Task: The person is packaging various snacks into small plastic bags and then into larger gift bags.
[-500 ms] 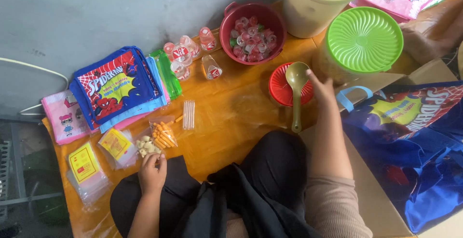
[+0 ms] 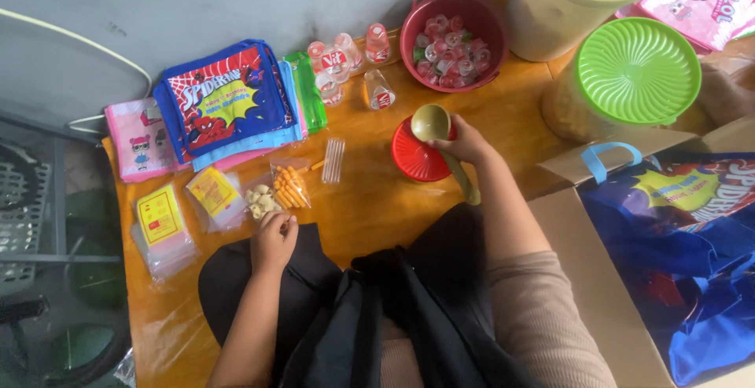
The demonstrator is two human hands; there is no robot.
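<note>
Right hand [image 2: 464, 143]: fingers closed round the upper handle of an olive-green plastic scoop [image 2: 432, 122]. Scoop bowl faces up, sits over the upper right edge of a red ribbed lid [image 2: 413, 164] lying flat on the orange wooden table [image 2: 370, 207]. Scoop long axis runs diagonal: bowl toward the far upper left, handle end toward the person, lower right, ending near the black-clad knee.

Left hand [image 2: 273, 240]: fingers curled, tips touching a small clear bag of pale shell-shaped snacks [image 2: 259, 201] at the near table edge. Whether the bag is pinched or only touched: cannot tell. Just beside it to the right, a clear bag of orange stick snacks [image 2: 289, 187]; further right, a small bundle of clear straws [image 2: 333, 160].

Other items on table:
- Left: stacks of empty clear bags w/ yellow labels [image 2: 161, 219].
- Far left: pile of blue printed tote bags [image 2: 228, 101] over pink ones, green one at its right edge.
- Far centre: several small clear bottles w/ red labels [image 2: 346, 62], some lying down.
- Maroon bowl [image 2: 415, 25] holding small jelly cups.
- Right: jar w/ green ribbed lid [image 2: 637, 69]; large cream tub [image 2: 566, 11] behind it.
- Near right: open cardboard box [image 2: 598, 278] w/ blue printed bags inside.
</note>
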